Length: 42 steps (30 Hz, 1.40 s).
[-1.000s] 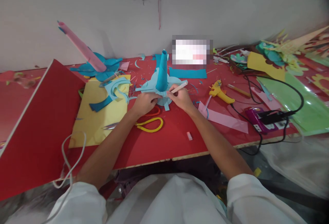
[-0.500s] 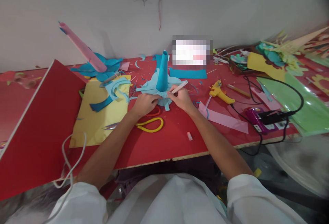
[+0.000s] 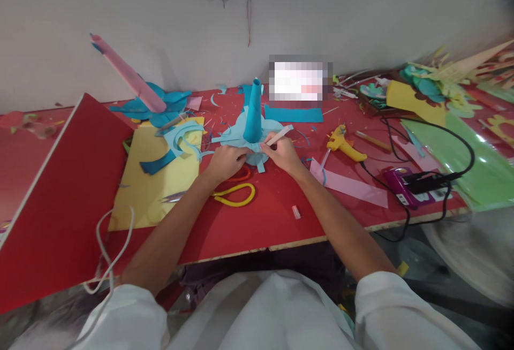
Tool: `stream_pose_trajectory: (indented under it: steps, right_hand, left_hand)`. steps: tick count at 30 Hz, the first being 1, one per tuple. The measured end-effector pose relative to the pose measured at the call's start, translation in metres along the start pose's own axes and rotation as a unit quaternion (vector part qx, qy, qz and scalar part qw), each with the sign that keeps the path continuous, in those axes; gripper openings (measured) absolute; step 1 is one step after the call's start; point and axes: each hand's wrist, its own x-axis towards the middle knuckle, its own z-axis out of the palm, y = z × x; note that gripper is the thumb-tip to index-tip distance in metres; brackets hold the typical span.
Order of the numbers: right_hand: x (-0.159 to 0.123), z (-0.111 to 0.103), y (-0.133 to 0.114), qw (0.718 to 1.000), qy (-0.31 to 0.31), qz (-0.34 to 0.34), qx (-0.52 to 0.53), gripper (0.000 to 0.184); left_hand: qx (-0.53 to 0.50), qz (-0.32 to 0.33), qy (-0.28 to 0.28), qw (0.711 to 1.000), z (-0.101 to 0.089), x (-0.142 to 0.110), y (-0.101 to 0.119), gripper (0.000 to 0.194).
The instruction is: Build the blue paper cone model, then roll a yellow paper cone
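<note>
A light blue paper shape with rounded lobes and tabs lies on the red table. Upright at its middle stands a darker blue paper cone. My left hand is closed at the near left edge of the paper shape, fingers curled onto it. Between the fingertips of my right hand is a pale pen-shaped stick, gripped like a pencil, its lower end at the paper by the cone's foot. Yellow-handled scissors lie under my left wrist, partly hidden. A small eraser-like block sits near the table's front.
On the right are a yellow glue gun, a pink paper strip and a purple power block with black cables. Yellow paper, a leaning red board and a pink paper tube stand left. Blue scraps lie behind.
Almost nothing differs. The view has shifted very slightly, and both hands keep their places at the paper shape with the stick in the right one.
</note>
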Motion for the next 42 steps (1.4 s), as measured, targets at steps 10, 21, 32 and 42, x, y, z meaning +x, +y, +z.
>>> stream_pose_trajectory:
  steps: [10,21,32,42]
  right_hand:
    - [-0.002,0.0,-0.002,0.999,-0.013,0.0,0.038,0.033]
    - [-0.004,-0.002,-0.009,0.997,0.039,0.023,0.067,0.029]
    - [-0.002,-0.002,-0.01,0.997,0.012,0.023,0.069,0.026]
    - [0.005,0.0,-0.005,0.996,-0.001,0.027,0.088,0.021]
  left_hand:
    - [0.015,-0.009,0.0,1.0,0.001,0.0,0.0,0.042]
    - [-0.024,0.041,-0.014,0.999,-0.002,-0.002,0.0,0.043]
    - [-0.034,0.057,-0.006,0.998,0.0,-0.002,-0.002,0.041]
    - [-0.041,0.069,0.017,0.997,0.006,-0.002,-0.007,0.04]
